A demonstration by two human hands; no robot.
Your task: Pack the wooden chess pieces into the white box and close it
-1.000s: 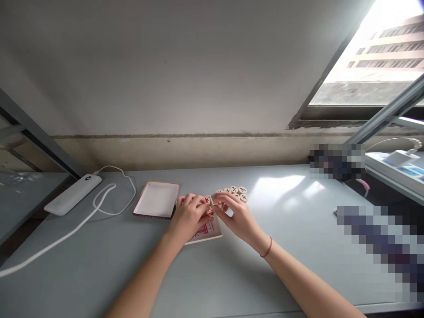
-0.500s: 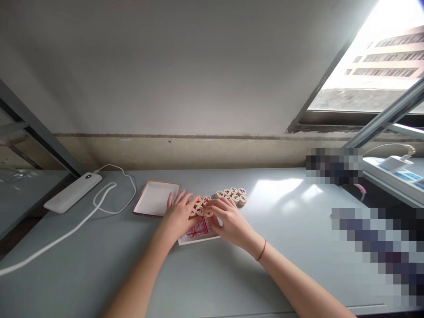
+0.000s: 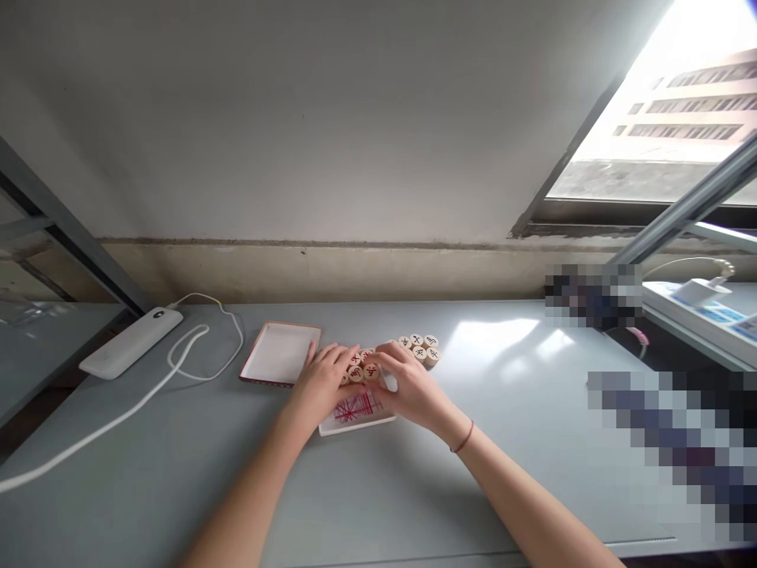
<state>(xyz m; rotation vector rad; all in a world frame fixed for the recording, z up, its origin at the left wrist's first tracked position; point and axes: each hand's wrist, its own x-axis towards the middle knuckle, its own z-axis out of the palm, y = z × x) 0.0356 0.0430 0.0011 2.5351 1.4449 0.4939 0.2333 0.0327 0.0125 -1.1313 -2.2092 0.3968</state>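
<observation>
Round wooden Chinese chess pieces with red characters sit in rows in a shallow white box (image 3: 358,429), whose bottom shows red lines. My left hand (image 3: 324,385) lies over the box's left side, fingers stretched out, thumb along the near side of the pieces. On the right, my right hand (image 3: 417,390) has its bent index finger and thumb around a red-marked Chinese chess piece (image 3: 371,371) at the row's end. Its other fingers are partly hidden. Behind it stands a group of dark-marked Chinese chess pieces (image 3: 419,353) on the table, partly covered by the hand.
The white-lined box lid (image 3: 281,353) lies left of my left hand. A white power bank (image 3: 131,343) and its white cable (image 3: 147,404) are on the grey table (image 3: 355,505) at left. A power strip (image 3: 689,312) stands at far right, near blurred items.
My right hand has shifted slightly, uncovering the red-marked piece at the row's end. The fingers of my left hand have drawn closer together. The camera view has moved a little.
</observation>
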